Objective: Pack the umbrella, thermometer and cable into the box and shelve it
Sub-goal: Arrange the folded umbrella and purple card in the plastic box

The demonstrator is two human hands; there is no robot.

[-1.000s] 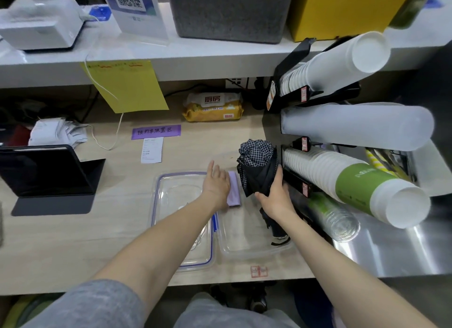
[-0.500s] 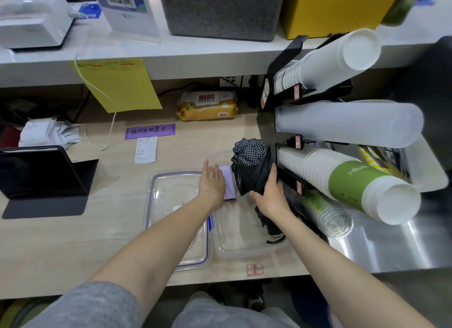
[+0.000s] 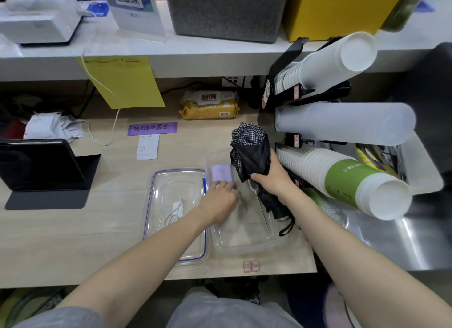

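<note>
A clear plastic box [image 3: 247,242] lies open on the wooden counter, with its blue-rimmed lid [image 3: 156,205] flat beside it on the left. A coiled white cable [image 3: 175,211] rests on the lid. The lilac thermometer [image 3: 221,172] lies in the box's far left corner. My left hand [image 3: 220,201] reaches over the box's left wall, palm down, and its fingertips touch the thermometer's near end. My right hand [image 3: 272,179] grips the folded black umbrella [image 3: 250,151] around its middle and holds it tilted over the box's right side. The umbrella's handle and strap hang low at the box's right wall.
A rack of stacked paper and plastic cups [image 3: 342,122] juts out just right of the umbrella. A tablet on its stand [image 3: 41,166] sits at the left, a wipes pack [image 3: 210,105] at the back. An overhead shelf [image 3: 171,60] carries a grey bin and a yellow box.
My left hand has drawn back towards me and uncovered the thermometer, which now lies in the box's far corner. My right hand still holds the umbrella in about the same place.
</note>
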